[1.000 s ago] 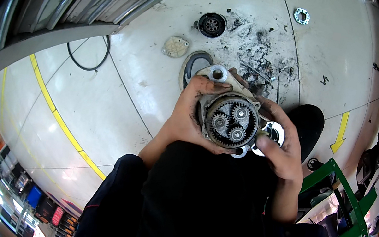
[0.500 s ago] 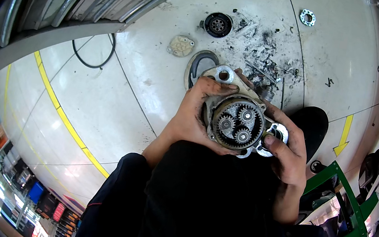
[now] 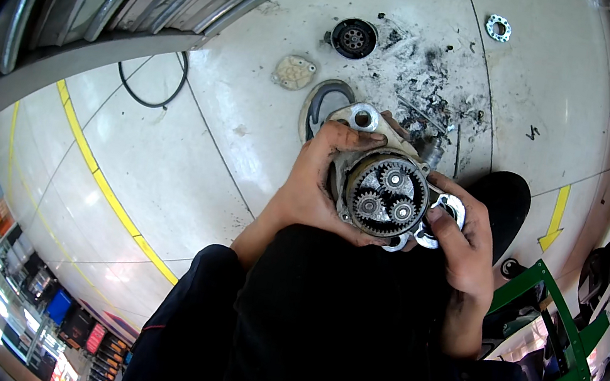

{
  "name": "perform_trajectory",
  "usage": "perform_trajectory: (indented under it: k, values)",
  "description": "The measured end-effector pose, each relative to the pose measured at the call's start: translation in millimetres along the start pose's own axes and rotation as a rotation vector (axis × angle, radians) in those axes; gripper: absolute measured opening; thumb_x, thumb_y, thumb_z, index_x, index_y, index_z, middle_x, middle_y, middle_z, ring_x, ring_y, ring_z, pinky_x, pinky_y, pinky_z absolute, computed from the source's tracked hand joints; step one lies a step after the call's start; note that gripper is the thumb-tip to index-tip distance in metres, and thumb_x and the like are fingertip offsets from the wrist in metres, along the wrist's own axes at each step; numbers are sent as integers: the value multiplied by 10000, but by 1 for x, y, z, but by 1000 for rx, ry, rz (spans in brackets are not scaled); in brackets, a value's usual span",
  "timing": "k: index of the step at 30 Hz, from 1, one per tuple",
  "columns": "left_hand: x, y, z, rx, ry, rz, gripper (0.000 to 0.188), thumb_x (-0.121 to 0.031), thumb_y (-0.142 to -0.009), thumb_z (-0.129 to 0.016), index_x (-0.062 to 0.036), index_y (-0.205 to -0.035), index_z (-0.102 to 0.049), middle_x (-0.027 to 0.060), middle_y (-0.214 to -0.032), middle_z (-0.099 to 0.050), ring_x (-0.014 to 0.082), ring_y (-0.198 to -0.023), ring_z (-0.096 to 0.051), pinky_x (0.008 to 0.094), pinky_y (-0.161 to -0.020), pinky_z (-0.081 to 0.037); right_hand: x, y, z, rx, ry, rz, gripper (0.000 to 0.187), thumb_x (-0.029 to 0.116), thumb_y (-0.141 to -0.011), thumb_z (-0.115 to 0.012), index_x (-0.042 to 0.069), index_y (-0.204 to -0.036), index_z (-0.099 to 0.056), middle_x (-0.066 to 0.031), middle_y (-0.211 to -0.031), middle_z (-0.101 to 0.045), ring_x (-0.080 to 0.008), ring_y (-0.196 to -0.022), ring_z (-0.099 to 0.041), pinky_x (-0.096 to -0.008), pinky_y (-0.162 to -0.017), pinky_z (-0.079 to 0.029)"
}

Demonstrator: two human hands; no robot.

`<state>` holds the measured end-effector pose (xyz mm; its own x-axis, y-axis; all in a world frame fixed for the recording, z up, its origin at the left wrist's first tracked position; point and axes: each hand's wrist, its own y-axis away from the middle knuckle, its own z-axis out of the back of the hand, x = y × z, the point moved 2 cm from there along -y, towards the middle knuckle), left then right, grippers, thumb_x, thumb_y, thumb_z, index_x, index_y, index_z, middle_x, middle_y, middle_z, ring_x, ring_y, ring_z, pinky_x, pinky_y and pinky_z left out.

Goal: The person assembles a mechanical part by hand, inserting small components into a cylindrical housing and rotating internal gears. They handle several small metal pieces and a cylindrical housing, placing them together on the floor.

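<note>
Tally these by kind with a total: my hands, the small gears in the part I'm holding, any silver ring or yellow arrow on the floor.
Left hand and right hand: 2
Small gears: 3
Silver ring: 1
Yellow arrow: 1
Total: 7

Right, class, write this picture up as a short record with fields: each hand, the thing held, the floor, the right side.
Left hand: wraps the left side of the metal housing
Right hand: holds the housing's right side
Metal housing: three small gears show in its round open face
Floor: dark debris, round black part, silver ring, black loop
Right side: green frame
</note>
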<state>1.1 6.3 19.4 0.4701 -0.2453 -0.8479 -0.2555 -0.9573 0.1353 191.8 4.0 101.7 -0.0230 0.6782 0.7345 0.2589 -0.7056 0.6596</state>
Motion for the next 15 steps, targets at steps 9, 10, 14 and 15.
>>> perform_trajectory:
  k: [9, 10, 14, 15]
  values:
    - [7, -1, 5, 26, 83, -27, 1022, -137, -399, -984, -32, -1214, -376, 140, -1242, -503, 238, -1183, -538, 385, -1024, -427, -50, -36, 7, 89, 112, 271, 732, 103, -763, -731, 22, -1414, -407, -137, -1299, -554, -225, -1194, -532, -328, -1012, -408]
    - [5, -1, 5, 20, 91, -6, 1022, -138, -402, -983, -31, -1215, -374, 139, -1238, -505, 237, -1181, -539, 384, -1023, -427, -51, -34, 1, 131, 156, 319, 722, 133, -767, -711, 20, -1413, -408, -139, -1284, -559, -224, -1181, -537, -327, -1003, -412]
    - [1, -5, 8, 81, 45, -36, 1007, -156, -412, -983, -30, -1207, -378, 136, -1228, -510, 234, -1174, -542, 382, -1020, -428, -88, -56, -15, 135, 239, 350, 702, 253, -785, -628, 12, -1407, -410, -144, -1224, -578, -221, -1128, -558, -321, -967, -429]
    - [0, -5, 8, 86, 40, -46, 1002, -161, -415, -982, -30, -1206, -380, 135, -1227, -511, 234, -1172, -543, 381, -1018, -429, -98, -65, -17, 133, 235, 342, 702, 283, -790, -607, 11, -1406, -410, -145, -1209, -582, -220, -1114, -563, -319, -958, -434]
